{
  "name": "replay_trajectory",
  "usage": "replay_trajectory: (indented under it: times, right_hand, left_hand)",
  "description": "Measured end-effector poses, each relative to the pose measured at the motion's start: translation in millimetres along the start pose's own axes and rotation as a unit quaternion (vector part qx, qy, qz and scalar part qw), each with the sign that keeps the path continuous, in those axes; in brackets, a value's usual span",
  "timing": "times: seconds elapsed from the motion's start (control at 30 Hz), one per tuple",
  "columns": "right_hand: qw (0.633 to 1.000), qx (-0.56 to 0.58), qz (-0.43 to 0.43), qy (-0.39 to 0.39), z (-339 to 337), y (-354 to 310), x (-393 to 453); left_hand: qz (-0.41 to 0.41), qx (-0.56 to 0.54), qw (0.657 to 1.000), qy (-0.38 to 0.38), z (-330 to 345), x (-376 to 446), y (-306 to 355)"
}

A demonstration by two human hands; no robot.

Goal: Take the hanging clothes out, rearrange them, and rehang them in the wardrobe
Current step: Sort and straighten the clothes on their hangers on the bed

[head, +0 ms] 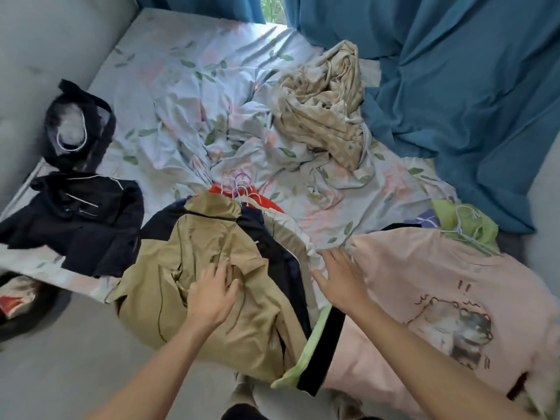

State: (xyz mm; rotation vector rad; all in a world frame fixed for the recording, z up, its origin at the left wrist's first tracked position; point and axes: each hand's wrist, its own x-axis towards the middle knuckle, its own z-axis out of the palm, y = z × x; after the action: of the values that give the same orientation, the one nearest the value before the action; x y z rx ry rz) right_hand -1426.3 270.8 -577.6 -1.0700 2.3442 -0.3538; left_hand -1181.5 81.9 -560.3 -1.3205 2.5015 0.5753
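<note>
Two exclamation marks (464,287), pink shirt (424,277)

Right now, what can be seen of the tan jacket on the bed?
The tan jacket is khaki, of thin, woven-looking cloth with dark seam lines and a dark edge at the collar. It lies crumpled, collar away from the camera, on top of a pile of hung clothes, over a dark navy garment, its hem hanging off the bed edge. The left hand rests flat on it, fingers spread.
</note>
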Motion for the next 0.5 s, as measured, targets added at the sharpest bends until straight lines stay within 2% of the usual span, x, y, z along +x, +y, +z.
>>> replay_trajectory:
  times: [0.23,0.37,0.43,0.5]
  right_hand:
    - [0.997,0.044,0.016,-0.054,99.2,-109.4,98.4]
    - [0.995,0.049,0.056,-0.066,139.2,-127.4,150.7]
    - [0.996,0.03,0.054,-0.068,154.4,-125.3,168.7]
    - [0.997,0.007,0.043,-0.064,164.4,-121.3,183.1]
  left_hand:
    - [0.008,0.016,1.0,-0.006,-5.5,103.9,-158.7]
    - [0.056,0.039,0.998,-0.009,-11.3,196.2,-199.0]
    - [0.077,0.066,0.995,-0.024,-8.9,235.9,-209.0]
    - [0.072,0.048,0.996,-0.028,-3.0,268.7,-217.3]
